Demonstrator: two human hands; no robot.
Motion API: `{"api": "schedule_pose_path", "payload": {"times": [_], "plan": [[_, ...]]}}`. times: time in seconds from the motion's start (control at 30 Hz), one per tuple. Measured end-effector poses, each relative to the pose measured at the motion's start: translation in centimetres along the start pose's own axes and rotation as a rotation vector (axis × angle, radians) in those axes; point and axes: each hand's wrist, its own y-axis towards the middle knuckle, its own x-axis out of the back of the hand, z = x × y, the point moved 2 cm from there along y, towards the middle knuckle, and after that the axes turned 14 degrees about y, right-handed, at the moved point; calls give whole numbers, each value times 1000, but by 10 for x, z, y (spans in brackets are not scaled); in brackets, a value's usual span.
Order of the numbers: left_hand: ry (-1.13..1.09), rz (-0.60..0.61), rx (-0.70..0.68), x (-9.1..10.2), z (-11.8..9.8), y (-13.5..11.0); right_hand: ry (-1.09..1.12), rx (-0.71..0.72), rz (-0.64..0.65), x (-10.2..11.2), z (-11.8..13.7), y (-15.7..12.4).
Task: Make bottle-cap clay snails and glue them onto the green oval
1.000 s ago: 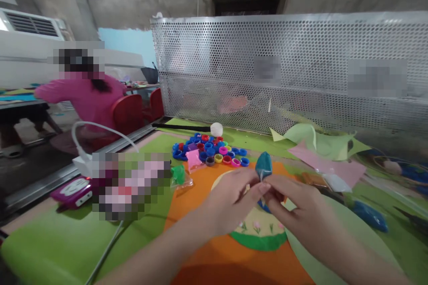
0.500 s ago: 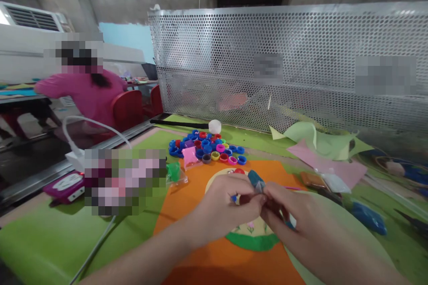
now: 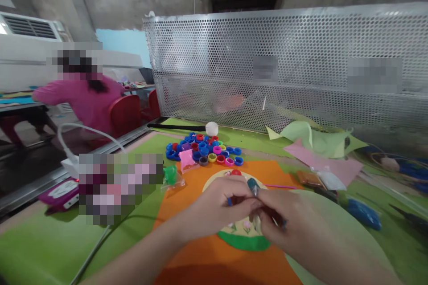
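Observation:
My left hand [image 3: 222, 207] and my right hand [image 3: 287, 218] meet over a round cream disc [image 3: 239, 234] with a green lower edge and small pink flowers on it. Between their pinched fingertips is a small teal-blue packet [image 3: 253, 185], which looks like soft clay in clear plastic. Fingers cover most of it, and only its upper end shows plainly. Beneath the disc lies an orange sheet [image 3: 187, 254]. A red piece [image 3: 236, 173] sits at the disc's far edge.
Coloured bottle caps [image 3: 203, 147] are heaped behind the disc, with pink [image 3: 186, 158] and green [image 3: 171, 175] packets nearby. To the right lie a blue packet [image 3: 364, 213] and pink paper [image 3: 321, 158]. A perforated metal screen [image 3: 234, 53] borders the table. A person in pink [image 3: 80, 98] sits at left.
My right hand has turned inward and its fingers have closed further around the teal packet, hiding more of it. The whole view has shifted slightly.

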Motion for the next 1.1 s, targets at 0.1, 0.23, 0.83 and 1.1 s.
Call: {"api": "schedule_pose_path", "payload": {"times": [0.1, 0.23, 0.83, 1.1], "plan": [[40, -41, -40, -1, -2, 2, -130, 106, -99, -2, -6, 0], [111, -128, -60, 1, -6, 0, -245, 122, -264, 6, -15, 1], [291, -241, -72, 17, -8, -6, -313, 399, -111, 21, -8, -2], [615, -526, -388, 16, -15, -9, -270, 292, -220, 22, -9, -4]]}}
